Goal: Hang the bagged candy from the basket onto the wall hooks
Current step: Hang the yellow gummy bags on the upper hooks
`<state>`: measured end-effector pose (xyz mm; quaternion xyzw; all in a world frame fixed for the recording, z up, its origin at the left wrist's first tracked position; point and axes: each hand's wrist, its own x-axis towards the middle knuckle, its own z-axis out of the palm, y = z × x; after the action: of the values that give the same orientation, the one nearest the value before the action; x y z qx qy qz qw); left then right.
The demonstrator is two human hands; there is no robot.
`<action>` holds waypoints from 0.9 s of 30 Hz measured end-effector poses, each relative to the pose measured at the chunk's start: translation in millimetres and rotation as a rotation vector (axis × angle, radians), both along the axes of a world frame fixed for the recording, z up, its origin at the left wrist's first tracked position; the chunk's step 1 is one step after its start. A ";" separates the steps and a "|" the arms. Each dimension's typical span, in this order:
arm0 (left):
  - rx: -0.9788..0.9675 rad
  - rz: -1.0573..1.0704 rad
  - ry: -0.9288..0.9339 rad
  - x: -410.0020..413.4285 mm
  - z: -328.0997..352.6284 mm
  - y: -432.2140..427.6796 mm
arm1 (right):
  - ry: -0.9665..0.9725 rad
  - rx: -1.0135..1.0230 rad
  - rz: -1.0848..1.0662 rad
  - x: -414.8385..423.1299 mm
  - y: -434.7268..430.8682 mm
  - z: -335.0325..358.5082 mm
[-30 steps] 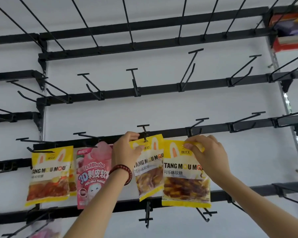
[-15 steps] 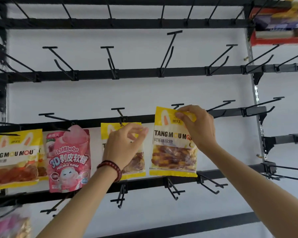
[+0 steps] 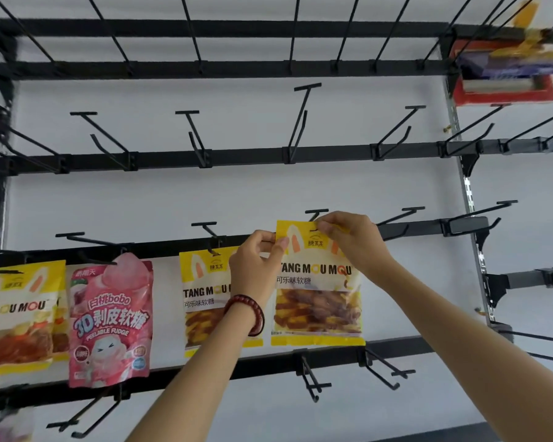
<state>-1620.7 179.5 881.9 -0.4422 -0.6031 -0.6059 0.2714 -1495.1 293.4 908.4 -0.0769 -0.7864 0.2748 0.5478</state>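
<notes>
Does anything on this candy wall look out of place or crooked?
Nothing is spilled or torn. One pink bag hangs among yellow ones. The yellow bag pinched by left hand and right hand sits higher than its neighbours, seemingly not yet hung.

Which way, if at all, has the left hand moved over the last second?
Yes: rightward. The left hand left the hung yellow candy bag and now pinches the second yellow candy bag beside it.

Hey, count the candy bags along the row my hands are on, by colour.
Yellow candy bags: 4, one only an edge behind the leftmost
Pink candy bag: 1
Total: 5
</notes>
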 end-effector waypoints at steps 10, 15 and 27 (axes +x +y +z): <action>0.003 0.013 0.028 -12.1 -5.4 13.7 | -0.169 -0.116 0.170 0.2 17.6 7.4; -0.058 0.056 0.045 -19.8 -21.2 23.2 | -0.144 0.042 -0.101 -19.1 29.9 -5.9; -0.240 0.325 0.076 -58.0 -21.5 40.0 | 0.019 0.232 -0.525 -66.6 47.3 -28.2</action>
<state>-1678.7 219.5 860.3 -0.3907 -0.7239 -0.4605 0.3336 -1561.7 340.7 880.1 -0.2123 -0.7607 0.0324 0.6125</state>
